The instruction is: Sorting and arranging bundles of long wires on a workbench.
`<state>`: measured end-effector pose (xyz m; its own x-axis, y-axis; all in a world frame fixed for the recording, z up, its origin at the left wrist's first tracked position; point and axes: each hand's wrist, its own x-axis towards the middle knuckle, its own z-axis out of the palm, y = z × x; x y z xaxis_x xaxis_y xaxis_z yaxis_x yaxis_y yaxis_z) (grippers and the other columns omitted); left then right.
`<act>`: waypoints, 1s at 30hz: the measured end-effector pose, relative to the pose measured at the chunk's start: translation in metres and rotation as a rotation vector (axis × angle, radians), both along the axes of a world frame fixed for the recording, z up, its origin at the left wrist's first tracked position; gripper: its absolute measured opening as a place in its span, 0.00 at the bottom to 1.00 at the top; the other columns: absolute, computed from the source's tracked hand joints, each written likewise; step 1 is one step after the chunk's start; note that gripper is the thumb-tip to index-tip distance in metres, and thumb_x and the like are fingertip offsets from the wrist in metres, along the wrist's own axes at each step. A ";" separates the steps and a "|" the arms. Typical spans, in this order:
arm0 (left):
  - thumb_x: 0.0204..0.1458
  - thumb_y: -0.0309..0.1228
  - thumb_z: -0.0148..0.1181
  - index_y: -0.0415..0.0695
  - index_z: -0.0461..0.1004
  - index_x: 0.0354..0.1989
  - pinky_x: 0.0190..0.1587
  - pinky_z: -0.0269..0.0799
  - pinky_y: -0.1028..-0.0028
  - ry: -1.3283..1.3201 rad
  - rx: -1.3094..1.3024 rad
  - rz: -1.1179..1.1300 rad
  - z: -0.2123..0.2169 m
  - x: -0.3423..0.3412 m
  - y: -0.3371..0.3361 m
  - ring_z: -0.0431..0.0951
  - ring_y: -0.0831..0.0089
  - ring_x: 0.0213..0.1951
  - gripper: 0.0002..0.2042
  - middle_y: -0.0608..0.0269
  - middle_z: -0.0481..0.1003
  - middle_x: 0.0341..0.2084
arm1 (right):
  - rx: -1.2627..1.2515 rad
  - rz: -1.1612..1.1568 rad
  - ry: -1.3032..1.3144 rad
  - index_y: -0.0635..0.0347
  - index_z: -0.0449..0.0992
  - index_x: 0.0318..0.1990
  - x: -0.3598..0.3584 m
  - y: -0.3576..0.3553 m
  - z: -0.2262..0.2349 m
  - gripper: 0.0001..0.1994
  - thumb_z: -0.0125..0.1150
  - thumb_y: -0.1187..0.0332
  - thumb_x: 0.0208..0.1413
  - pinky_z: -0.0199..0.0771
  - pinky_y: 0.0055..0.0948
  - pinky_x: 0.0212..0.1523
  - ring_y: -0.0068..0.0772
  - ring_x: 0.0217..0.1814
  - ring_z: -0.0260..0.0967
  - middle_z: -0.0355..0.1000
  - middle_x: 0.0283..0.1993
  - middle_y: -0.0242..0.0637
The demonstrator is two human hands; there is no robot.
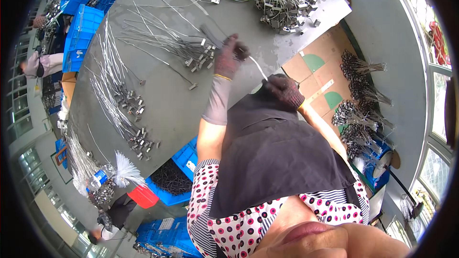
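Observation:
A thin, light-coloured metal wire (258,68) runs in a slight curve between my two hands, at the near edge of the grey table. My left hand (230,58), in a dark glove with a grey sleeve cover, is closed on its upper end and smeared by motion. My right hand (285,91), also in a dark glove, is closed around the lower end close to my black apron. Just left of my left hand lies a bunch of wires with small metal blocks (203,57) on their ends. A blurred dark strip (210,36) shows above my left hand.
A large pile of block-ended wires (282,7) covers the table's far right. More bundles (126,105) lie at the left. Blue crates (83,33) stand beyond the left edge; another crate (169,181) holds dark pieces. Wire bundles (356,114) line the right wall. Other people are at far left.

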<state>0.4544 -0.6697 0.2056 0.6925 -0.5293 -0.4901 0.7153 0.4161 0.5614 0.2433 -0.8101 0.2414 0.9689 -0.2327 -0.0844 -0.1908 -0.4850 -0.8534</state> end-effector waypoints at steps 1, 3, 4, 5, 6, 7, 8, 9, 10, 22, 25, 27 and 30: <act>0.60 0.36 0.60 0.45 0.75 0.45 0.28 0.78 0.67 -0.027 0.088 0.041 0.014 0.010 0.004 0.77 0.69 0.26 0.10 0.64 0.74 0.25 | 0.118 0.068 0.044 0.60 0.78 0.49 -0.001 0.005 0.005 0.13 0.58 0.66 0.61 0.74 0.38 0.43 0.44 0.42 0.76 0.78 0.42 0.47; 0.60 0.36 0.61 0.45 0.75 0.44 0.27 0.78 0.69 -0.039 0.096 0.020 0.008 0.024 0.017 0.76 0.69 0.25 0.10 0.64 0.73 0.23 | 0.297 0.156 0.147 0.60 0.78 0.50 0.002 0.014 0.023 0.13 0.56 0.70 0.60 0.74 0.35 0.50 0.43 0.46 0.76 0.78 0.45 0.45; 0.59 0.37 0.61 0.46 0.75 0.43 0.26 0.77 0.71 -0.051 0.105 -0.002 0.004 0.028 0.022 0.76 0.70 0.23 0.10 0.65 0.73 0.22 | 0.294 0.163 0.149 0.60 0.78 0.50 0.004 0.018 0.021 0.13 0.56 0.70 0.60 0.74 0.35 0.50 0.43 0.46 0.76 0.78 0.45 0.45; 0.58 0.39 0.63 0.46 0.75 0.42 0.24 0.75 0.74 -0.094 0.128 0.009 -0.001 0.029 0.025 0.76 0.71 0.22 0.12 0.66 0.73 0.22 | 0.274 0.167 0.214 0.61 0.78 0.50 0.005 0.022 0.015 0.13 0.55 0.70 0.61 0.73 0.34 0.50 0.42 0.47 0.76 0.78 0.46 0.45; 0.58 0.39 0.63 0.46 0.75 0.42 0.24 0.75 0.74 -0.090 0.126 0.006 0.003 0.028 0.026 0.76 0.71 0.22 0.12 0.66 0.73 0.22 | 0.256 0.161 0.280 0.61 0.78 0.50 0.005 0.024 0.009 0.13 0.54 0.70 0.61 0.73 0.33 0.50 0.41 0.47 0.75 0.77 0.47 0.45; 0.57 0.39 0.64 0.46 0.75 0.41 0.23 0.74 0.74 -0.116 0.235 -0.021 0.006 0.027 0.027 0.77 0.72 0.22 0.11 0.66 0.74 0.22 | 0.282 0.212 0.381 0.64 0.77 0.50 0.008 0.023 0.004 0.14 0.52 0.68 0.62 0.73 0.33 0.51 0.41 0.48 0.75 0.77 0.48 0.45; 0.56 0.39 0.64 0.46 0.75 0.40 0.23 0.73 0.75 -0.141 0.344 -0.048 0.010 0.028 0.028 0.77 0.72 0.22 0.11 0.66 0.75 0.22 | 0.280 0.209 0.385 0.64 0.77 0.50 0.011 0.020 -0.003 0.14 0.52 0.68 0.62 0.73 0.33 0.51 0.41 0.48 0.75 0.77 0.48 0.45; 0.56 0.39 0.64 0.46 0.75 0.40 0.23 0.73 0.75 -0.140 0.341 -0.048 0.012 0.035 0.031 0.77 0.72 0.22 0.11 0.66 0.75 0.22 | 0.408 0.185 0.572 0.64 0.78 0.50 0.013 0.014 -0.012 0.15 0.53 0.65 0.62 0.73 0.32 0.49 0.38 0.46 0.75 0.77 0.46 0.44; 0.56 0.37 0.63 0.46 0.76 0.38 0.24 0.73 0.76 -0.173 0.324 -0.017 0.013 0.044 0.038 0.77 0.74 0.23 0.09 0.66 0.76 0.23 | 0.539 0.158 0.758 0.65 0.78 0.49 0.012 0.010 -0.025 0.16 0.54 0.63 0.63 0.73 0.31 0.46 0.35 0.44 0.74 0.78 0.45 0.42; 0.57 0.32 0.62 0.35 0.79 0.38 0.38 0.76 0.72 -0.384 0.465 -0.057 0.020 0.022 0.016 0.79 0.75 0.33 0.10 0.62 0.79 0.32 | 0.740 -0.246 0.212 0.65 0.73 0.55 0.184 0.023 -0.021 0.32 0.46 0.41 0.64 0.74 0.31 0.46 0.31 0.48 0.75 0.78 0.46 0.40; 0.58 0.33 0.60 0.35 0.78 0.39 0.39 0.78 0.73 -0.366 0.422 0.015 0.018 0.028 0.019 0.79 0.75 0.34 0.11 0.62 0.79 0.34 | 0.421 -0.080 0.181 0.62 0.68 0.59 0.219 0.031 -0.014 0.28 0.51 0.47 0.62 0.76 0.43 0.47 0.52 0.52 0.73 0.72 0.53 0.54; 0.59 0.34 0.59 0.36 0.78 0.38 0.34 0.77 0.74 -0.319 0.424 -0.055 0.024 0.044 0.033 0.79 0.76 0.31 0.12 0.62 0.79 0.31 | 0.173 0.108 0.108 0.59 0.71 0.56 0.235 0.032 -0.003 0.24 0.57 0.52 0.59 0.74 0.48 0.50 0.57 0.52 0.71 0.72 0.52 0.56; 0.59 0.36 0.58 0.37 0.78 0.36 0.25 0.73 0.75 -0.298 0.526 -0.067 0.011 0.051 0.056 0.78 0.77 0.27 0.13 0.62 0.79 0.28 | -0.305 -0.123 0.061 0.56 0.72 0.54 0.277 0.025 -0.001 0.21 0.61 0.57 0.55 0.71 0.48 0.54 0.56 0.55 0.70 0.70 0.56 0.53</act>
